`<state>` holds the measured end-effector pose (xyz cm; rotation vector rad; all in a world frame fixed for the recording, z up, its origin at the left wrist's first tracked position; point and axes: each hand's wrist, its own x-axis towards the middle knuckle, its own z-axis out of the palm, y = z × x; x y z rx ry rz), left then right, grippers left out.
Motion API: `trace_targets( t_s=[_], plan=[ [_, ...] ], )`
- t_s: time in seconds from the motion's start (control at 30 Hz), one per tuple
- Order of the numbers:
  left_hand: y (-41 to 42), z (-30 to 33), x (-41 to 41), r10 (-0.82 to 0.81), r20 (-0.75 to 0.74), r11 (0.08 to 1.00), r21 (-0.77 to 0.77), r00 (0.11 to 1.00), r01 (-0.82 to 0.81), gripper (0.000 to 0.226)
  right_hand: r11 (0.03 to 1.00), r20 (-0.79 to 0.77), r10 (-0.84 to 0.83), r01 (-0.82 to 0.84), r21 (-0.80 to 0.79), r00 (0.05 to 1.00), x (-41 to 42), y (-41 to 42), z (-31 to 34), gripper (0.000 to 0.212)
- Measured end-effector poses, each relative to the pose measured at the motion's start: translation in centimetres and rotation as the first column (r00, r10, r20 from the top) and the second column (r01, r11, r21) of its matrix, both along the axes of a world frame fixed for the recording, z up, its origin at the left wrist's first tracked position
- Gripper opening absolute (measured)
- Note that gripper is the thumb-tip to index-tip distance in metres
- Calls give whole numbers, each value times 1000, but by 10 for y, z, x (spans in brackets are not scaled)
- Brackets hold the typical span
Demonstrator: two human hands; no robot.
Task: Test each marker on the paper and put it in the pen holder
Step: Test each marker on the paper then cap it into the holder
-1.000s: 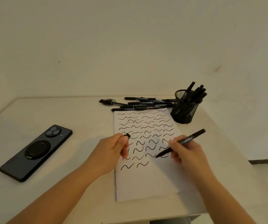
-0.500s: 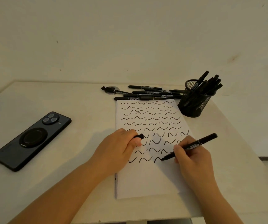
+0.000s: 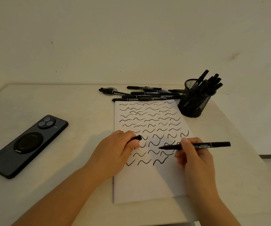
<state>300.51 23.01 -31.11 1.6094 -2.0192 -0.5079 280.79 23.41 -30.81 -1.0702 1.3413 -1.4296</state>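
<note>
A white sheet of paper [image 3: 151, 180] lies on the table, covered in rows of black squiggles. My right hand [image 3: 191, 155] holds an uncapped black marker [image 3: 209, 145] nearly level, its tip pointing left just above the paper. My left hand [image 3: 115, 152] rests on the paper's left edge and grips the marker's black cap [image 3: 137, 138]. A black mesh pen holder [image 3: 195, 103] stands at the paper's far right corner with several markers in it. Several more black markers [image 3: 146, 94] lie in a pile beyond the paper's top edge.
A dark phone [image 3: 27, 144] lies face down on the left of the table. A small round clear disc [image 3: 109, 92] sits under the leftmost loose marker. The wall runs close behind the table, and the table's right edge drops off past the holder.
A new squiggle now ends the bottom row. My right hand has lifted the marker off the paper and turned it nearly level, tip towards the cap. My left hand has hardly moved.
</note>
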Motion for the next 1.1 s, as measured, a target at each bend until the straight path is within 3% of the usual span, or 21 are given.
trace_targets(
  t_s=[0.2, 0.4, 0.53, 0.67, 0.83, 1.1],
  plan=[
    [-1, 3, 5, 16, 4, 1000, -8, 1000, -16, 35, 999, 82, 25, -23, -24, 996, 15, 4, -1, 29],
    [2, 6, 2, -90, -22, 989, -117, 996, 87, 33, 995, 262, 97, -84, -60, 960, 10, 3, -1, 33],
    [2, 6, 3, -107, -1, 984, -140, 994, 106, 29, 988, 328, 154, -139, -69, 932, 12, 3, 1, 20],
    [4, 8, 1, -145, -7, 980, -138, 989, 143, 27, 985, 314, 167, -147, -87, 934, 13, 3, -1, 35],
    [6, 10, -3, -208, -10, 968, -148, 978, 205, 38, 983, 233, 178, -162, -89, 956, 12, 5, -1, 37],
    [13, 8, -12, -237, -91, 965, -138, 967, 223, 33, 936, 11, 316, -309, -167, 949, 16, 11, 0, 9]
  ],
)
